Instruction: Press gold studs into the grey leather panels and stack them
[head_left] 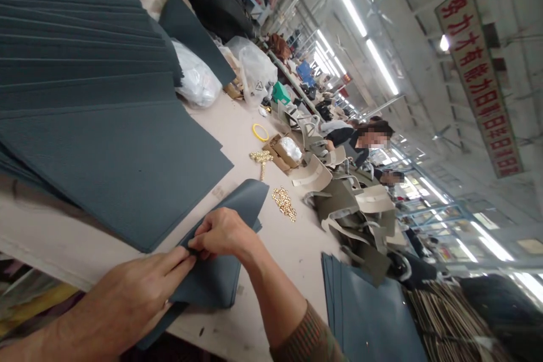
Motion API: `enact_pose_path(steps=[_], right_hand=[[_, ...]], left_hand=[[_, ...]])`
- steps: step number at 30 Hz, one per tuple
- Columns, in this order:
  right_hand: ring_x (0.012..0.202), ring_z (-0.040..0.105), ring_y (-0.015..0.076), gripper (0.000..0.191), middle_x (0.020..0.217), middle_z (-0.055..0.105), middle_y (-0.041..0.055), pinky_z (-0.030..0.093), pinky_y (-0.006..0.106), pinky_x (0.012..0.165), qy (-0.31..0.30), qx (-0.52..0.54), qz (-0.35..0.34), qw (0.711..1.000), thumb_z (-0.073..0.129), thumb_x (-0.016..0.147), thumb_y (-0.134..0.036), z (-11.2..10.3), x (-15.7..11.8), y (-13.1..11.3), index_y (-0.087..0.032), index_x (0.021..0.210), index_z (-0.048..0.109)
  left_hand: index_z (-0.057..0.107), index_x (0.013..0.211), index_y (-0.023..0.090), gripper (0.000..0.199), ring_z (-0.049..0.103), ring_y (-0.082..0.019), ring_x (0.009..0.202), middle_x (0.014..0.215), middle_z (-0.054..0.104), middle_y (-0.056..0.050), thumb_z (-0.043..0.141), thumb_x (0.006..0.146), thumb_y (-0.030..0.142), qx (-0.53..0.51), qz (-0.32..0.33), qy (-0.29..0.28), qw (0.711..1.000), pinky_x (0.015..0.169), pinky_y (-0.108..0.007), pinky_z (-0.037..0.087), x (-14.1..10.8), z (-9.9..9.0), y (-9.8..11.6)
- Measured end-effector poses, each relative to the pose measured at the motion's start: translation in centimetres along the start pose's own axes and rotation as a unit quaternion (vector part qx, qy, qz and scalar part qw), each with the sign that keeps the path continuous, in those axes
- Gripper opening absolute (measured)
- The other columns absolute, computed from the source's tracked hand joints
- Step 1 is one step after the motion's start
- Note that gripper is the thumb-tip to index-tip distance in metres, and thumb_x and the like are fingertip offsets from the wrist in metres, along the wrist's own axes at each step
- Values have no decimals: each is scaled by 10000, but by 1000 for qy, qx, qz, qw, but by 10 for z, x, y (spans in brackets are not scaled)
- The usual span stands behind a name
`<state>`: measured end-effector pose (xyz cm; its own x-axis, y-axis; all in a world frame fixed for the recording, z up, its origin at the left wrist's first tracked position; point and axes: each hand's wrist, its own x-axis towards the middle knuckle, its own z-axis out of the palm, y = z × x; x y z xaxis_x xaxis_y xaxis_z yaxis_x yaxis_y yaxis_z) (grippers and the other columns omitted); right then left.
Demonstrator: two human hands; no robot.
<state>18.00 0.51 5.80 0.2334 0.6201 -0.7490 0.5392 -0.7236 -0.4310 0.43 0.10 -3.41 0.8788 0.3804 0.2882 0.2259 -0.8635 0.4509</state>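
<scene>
A dark blue-grey sheet (216, 280) lies near the front edge of the table, its upper part curled over. My left hand (144, 283) presses its fingertips on the fold of this sheet. Right beside them, my right hand (220, 232) pinches the same folded edge between thumb and fingers. The fingertips of both hands nearly meet. A large fanned stack of similar sheets (114, 158) lies to the left, and a gold chain pile (284, 203) rests beyond the curled end.
On the pale table (297, 249) are a second gold chain (262, 157), a yellow ring (260, 132), a cardboard box (282, 157) and plastic bags (254, 70). More blue-grey sheets (369, 305) and curved olive pieces (343, 203) lie right. A person (350, 144) is beyond.
</scene>
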Motion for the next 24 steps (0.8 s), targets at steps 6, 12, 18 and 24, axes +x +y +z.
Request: enact_pose_path(steps=[6, 12, 18, 24], right_hand=[[538, 644, 149, 119, 496, 599, -43, 500, 207, 490, 24, -43, -51, 997, 690, 714, -221, 0, 0, 7, -209, 610, 632], [981, 638, 263, 322, 1033, 693, 97, 504, 379, 868, 370, -73, -139, 916, 701, 772, -372, 16, -37, 54, -190, 1037, 684], [893, 636, 207, 641, 1001, 678, 46, 507, 336, 842, 425, 131, -100, 890, 715, 720, -281, 20, -70, 127, -211, 1327, 520], [859, 668, 198, 725, 946, 704, 22, 522, 320, 813, 516, 183, -13, 837, 640, 721, -214, -26, -143, 253, -225, 1417, 439]], left_hand=[[575, 1185, 268, 515, 671, -179, 894, 1123, 677, 10, 337, 784, 49, 2, -1, 40, 999, 827, -302, 545, 2, -5, 0], [557, 1213, 285, 453, 705, -185, 854, 1190, 647, 2, 370, 841, 107, 8, -25, 29, 999, 695, -282, 553, 0, -7, -4], [622, 1167, 285, 372, 694, -188, 903, 1105, 663, -22, 461, 850, 173, -70, 47, 37, 996, 787, -263, 544, 13, 0, 34], [688, 990, 308, 188, 683, -131, 802, 946, 691, 33, 530, 912, 376, -186, 135, 27, 973, 715, -171, 537, 32, 15, 63]])
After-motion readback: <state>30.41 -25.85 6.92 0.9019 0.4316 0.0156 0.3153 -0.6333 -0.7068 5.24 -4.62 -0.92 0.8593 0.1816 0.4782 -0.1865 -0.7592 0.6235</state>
